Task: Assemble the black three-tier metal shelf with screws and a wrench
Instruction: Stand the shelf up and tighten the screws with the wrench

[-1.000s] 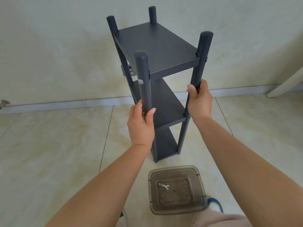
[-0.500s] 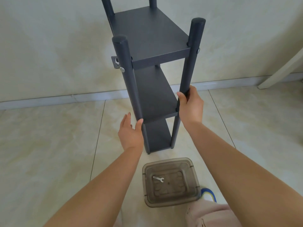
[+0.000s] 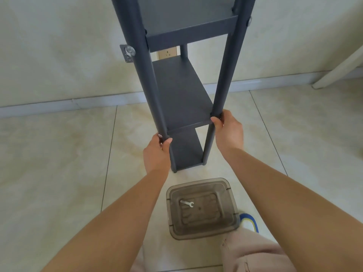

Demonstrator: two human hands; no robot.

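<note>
The black three-tier metal shelf (image 3: 182, 91) stands upright on the tiled floor (image 3: 59, 154), its long axis vertical, close to a pale wall (image 3: 59, 46). Its top runs out of the head view, so the upper ends of the posts and most of the top tier are cut off; only the front edge of that tier shows. The middle tier and the bottom tier are seen from above, narrowing toward the floor. The rear posts are mostly hidden behind the tiers, apart from a short stretch of one between the top and middle tiers.

The left hand (image 3: 157, 154) is wrapped around the front left post just below the middle tier, thumb and fingers curled round it. The right hand (image 3: 227, 130) grasps the front right post at the level of the middle tier, fingertips on the post's inner side.

A small metal bracket (image 3: 127, 53) with a bolt sticks out from the left side of the front left post near the top tier. A bolt head (image 3: 249, 21) shows on the front right post at the top tier. A wall socket (image 3: 169, 54) is partly hidden behind the shelf.

Nearer the person, a smoky translucent plastic box (image 3: 202, 208) sits on the floor just in front of the shelf's feet, with a small wrench (image 3: 187, 203) lying in it. The box's other contents, perhaps none, are hard to make out. A blue-and-yellow shoe (image 3: 249, 222) peeks out beside the box, above a beige trouser leg (image 3: 253, 252).
</note>
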